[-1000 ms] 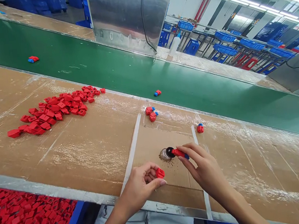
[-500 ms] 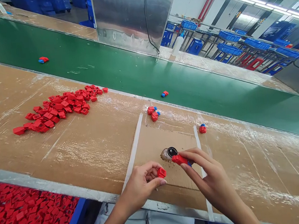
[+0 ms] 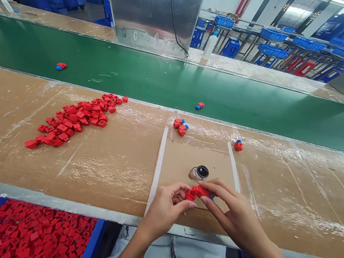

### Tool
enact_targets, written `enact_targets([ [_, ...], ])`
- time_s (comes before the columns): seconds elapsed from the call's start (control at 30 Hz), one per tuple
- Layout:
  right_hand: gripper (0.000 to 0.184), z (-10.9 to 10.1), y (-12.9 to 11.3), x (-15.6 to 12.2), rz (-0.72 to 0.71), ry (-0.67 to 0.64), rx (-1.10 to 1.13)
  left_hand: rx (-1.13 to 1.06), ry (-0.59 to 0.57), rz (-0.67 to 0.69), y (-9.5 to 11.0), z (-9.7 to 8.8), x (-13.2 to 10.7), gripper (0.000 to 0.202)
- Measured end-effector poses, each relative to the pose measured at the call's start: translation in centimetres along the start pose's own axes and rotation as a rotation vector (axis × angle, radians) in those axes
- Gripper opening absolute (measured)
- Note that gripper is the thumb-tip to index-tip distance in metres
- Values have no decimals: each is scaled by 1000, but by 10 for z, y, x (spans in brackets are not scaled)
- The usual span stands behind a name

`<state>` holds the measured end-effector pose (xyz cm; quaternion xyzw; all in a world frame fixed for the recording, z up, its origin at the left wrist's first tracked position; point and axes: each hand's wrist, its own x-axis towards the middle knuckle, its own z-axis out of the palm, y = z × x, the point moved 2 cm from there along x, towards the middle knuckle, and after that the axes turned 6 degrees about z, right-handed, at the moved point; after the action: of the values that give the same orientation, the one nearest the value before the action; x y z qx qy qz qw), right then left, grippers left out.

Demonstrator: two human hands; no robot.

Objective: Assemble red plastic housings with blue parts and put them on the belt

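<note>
My left hand (image 3: 170, 204) pinches a small red plastic block (image 3: 189, 195) between thumb and fingers. In my right hand (image 3: 228, 204) is a red plastic piece (image 3: 200, 191) with a bit of blue at its underside, mostly covered by the fingers. The two red parts meet end to end, seemingly touching. Just beyond them, a small round container with a black top (image 3: 202, 171) sits on a cardboard sheet (image 3: 180, 156) edged by white tape strips.
A green conveyor belt (image 3: 143, 83) runs behind the table, carrying red-and-blue pieces (image 3: 200, 106). A heap of red blocks (image 3: 74, 120) lies at left; a blue bin (image 3: 89, 250) full of them stands below. Several red-and-blue pieces (image 3: 182, 130) rest near the belt edge.
My right hand has come left and down from beside the black-topped container, bringing its red piece against the block in my left hand. The view has shifted slightly.
</note>
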<state>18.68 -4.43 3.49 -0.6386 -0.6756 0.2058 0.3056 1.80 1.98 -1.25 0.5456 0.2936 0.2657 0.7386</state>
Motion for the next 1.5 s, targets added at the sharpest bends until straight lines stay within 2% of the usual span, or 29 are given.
enact_targets([
  [0.43, 23, 4, 0, -5, -10, -46, 25, 61, 1, -3, 0, 1, -1, 22],
  [0.67, 20, 14, 3, -12, 23, -130, 26, 259, -51, -13, 9, -1, -1, 12],
  [0.8, 21, 20, 1, -16, 29, -125, 41, 378, -84, 3, 13, -1, 0, 8],
  [0.97, 20, 24, -5, -17, 33, -103, 30, 474, -117, 47, 12, -1, 0, 14],
  [1.3, 19, 24, -1, -15, 78, -47, 36, 474, -134, 31, 11, -3, 4, 16],
  [1.43, 20, 27, 5, -10, 193, -24, 182, 340, -152, -53, 9, 0, 7, 29],
  [1.5, 23, 18, 8, -21, 242, -12, 262, 293, -149, -77, 10, -3, 2, 43],
])
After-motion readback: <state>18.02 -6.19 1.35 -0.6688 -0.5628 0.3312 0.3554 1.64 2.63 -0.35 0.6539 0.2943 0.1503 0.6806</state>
